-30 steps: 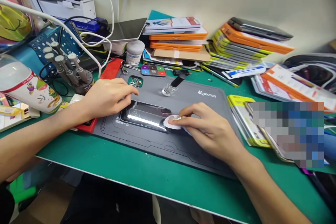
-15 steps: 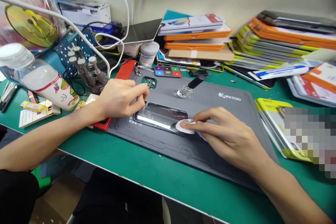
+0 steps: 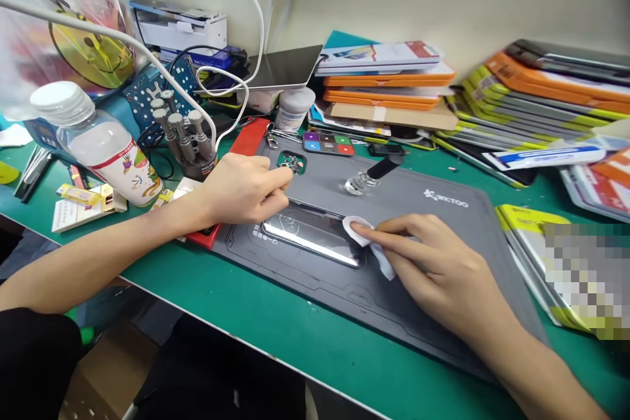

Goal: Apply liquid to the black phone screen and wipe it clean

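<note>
A dark, glossy smartphone (image 3: 310, 233) lies flat on the grey work mat (image 3: 418, 262). My right hand (image 3: 438, 269) pinches a white wipe (image 3: 358, 231) between thumb and fingers. The wipe is pressed against the phone's right end, and a loose part of it hangs below my fingers. My left hand (image 3: 251, 189) is curled into a fist at the phone's far left corner. Its fingertips are hidden, so whether they grip anything cannot be seen. Behind the phone stands a small clear glass bottle with a black cap (image 3: 371, 175).
Left of the mat stand a screwdriver holder (image 3: 194, 157) and a plastic bottle (image 3: 113, 151), with a white cable (image 3: 162, 72) arching above. Stacked orange cases (image 3: 394, 82) and yellow-edged packages (image 3: 492, 105) line the wall. More yellow packages (image 3: 526, 256) lie on the right.
My right hand has drawn the wipe from the phone's lower right part to its far right corner, and more of the wipe shows. The whole view has shifted slightly; my left hand stays curled beside the phone.
</note>
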`<action>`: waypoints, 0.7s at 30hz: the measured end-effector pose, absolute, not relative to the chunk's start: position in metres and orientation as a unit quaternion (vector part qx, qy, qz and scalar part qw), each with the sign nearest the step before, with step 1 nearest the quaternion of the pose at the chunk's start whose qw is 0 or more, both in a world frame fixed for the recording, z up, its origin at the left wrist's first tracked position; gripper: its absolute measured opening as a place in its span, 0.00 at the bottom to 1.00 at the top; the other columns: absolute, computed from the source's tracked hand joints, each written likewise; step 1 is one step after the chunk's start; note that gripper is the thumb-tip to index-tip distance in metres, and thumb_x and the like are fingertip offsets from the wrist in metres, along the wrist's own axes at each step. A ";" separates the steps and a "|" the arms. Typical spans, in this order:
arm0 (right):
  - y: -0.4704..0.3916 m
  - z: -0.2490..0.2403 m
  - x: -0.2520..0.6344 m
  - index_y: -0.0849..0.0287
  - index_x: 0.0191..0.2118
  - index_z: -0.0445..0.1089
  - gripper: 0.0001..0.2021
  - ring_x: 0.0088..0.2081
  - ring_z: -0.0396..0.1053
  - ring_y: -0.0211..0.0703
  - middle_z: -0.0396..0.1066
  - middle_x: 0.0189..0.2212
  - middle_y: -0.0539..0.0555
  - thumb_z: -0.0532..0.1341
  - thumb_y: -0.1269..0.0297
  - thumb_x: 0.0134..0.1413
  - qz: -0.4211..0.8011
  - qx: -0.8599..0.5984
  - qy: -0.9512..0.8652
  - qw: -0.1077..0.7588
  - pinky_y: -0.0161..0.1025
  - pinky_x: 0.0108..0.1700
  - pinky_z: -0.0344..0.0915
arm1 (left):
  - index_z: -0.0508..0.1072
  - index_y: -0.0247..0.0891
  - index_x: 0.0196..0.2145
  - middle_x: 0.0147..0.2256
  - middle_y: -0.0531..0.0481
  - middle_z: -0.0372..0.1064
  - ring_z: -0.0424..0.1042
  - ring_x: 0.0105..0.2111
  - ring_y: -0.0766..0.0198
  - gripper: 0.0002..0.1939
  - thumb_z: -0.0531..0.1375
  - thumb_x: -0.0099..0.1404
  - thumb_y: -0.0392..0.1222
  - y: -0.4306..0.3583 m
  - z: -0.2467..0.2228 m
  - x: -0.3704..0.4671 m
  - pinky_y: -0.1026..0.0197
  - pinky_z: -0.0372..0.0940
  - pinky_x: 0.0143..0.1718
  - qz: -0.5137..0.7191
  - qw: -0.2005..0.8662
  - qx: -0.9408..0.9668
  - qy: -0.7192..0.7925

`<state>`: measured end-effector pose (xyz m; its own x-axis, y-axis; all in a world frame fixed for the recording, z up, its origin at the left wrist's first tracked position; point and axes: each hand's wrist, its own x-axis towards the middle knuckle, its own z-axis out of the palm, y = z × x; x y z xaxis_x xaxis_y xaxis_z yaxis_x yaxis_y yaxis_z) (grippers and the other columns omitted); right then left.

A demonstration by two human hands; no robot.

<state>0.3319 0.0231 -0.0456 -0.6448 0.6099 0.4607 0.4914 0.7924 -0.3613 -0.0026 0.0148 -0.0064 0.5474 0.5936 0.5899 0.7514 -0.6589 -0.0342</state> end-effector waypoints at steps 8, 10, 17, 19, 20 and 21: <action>0.027 -0.048 0.334 0.41 0.54 0.82 0.20 0.40 0.74 0.47 0.77 0.39 0.51 0.58 0.72 0.71 0.148 -0.344 -0.876 0.305 0.45 0.41 0.70 | 0.71 0.40 0.26 0.20 0.55 0.59 0.60 0.20 0.65 0.13 0.53 0.67 0.36 0.017 -0.007 -0.004 0.59 0.48 0.22 -0.282 0.145 -0.868 -0.382; 0.028 -0.048 0.334 0.41 0.54 0.82 0.19 0.41 0.75 0.47 0.77 0.40 0.52 0.58 0.71 0.72 0.155 -0.352 -0.872 0.302 0.45 0.42 0.71 | 0.71 0.40 0.26 0.20 0.54 0.59 0.60 0.21 0.65 0.12 0.53 0.67 0.37 0.017 -0.007 -0.004 0.60 0.47 0.22 -0.277 0.143 -0.868 -0.386; 0.028 -0.044 0.334 0.39 0.54 0.82 0.20 0.40 0.75 0.46 0.77 0.39 0.52 0.59 0.71 0.71 0.141 -0.341 -0.884 0.286 0.44 0.42 0.72 | 0.72 0.39 0.28 0.21 0.53 0.63 0.63 0.22 0.65 0.13 0.52 0.68 0.37 0.017 -0.005 -0.005 0.60 0.48 0.23 -0.260 0.138 -0.869 -0.397; 0.027 -0.042 0.335 0.39 0.55 0.82 0.21 0.41 0.75 0.45 0.77 0.40 0.52 0.59 0.73 0.71 0.147 -0.333 -0.887 0.283 0.44 0.42 0.72 | 0.72 0.39 0.28 0.21 0.53 0.63 0.64 0.22 0.65 0.13 0.52 0.68 0.37 0.017 -0.005 -0.005 0.61 0.49 0.23 -0.258 0.135 -0.869 -0.399; 0.028 -0.041 0.336 0.39 0.55 0.82 0.21 0.41 0.75 0.45 0.77 0.40 0.52 0.59 0.73 0.71 0.151 -0.330 -0.888 0.283 0.43 0.42 0.72 | 0.72 0.39 0.28 0.21 0.54 0.63 0.64 0.22 0.65 0.13 0.52 0.69 0.37 0.017 -0.005 -0.004 0.61 0.49 0.23 -0.258 0.134 -0.870 -0.398; 0.028 -0.041 0.337 0.39 0.55 0.82 0.21 0.41 0.75 0.45 0.77 0.40 0.52 0.59 0.73 0.71 0.153 -0.327 -0.888 0.285 0.43 0.42 0.72 | 0.72 0.39 0.28 0.21 0.54 0.63 0.64 0.22 0.66 0.13 0.52 0.69 0.37 0.017 -0.005 -0.004 0.61 0.49 0.23 -0.260 0.133 -0.870 -0.397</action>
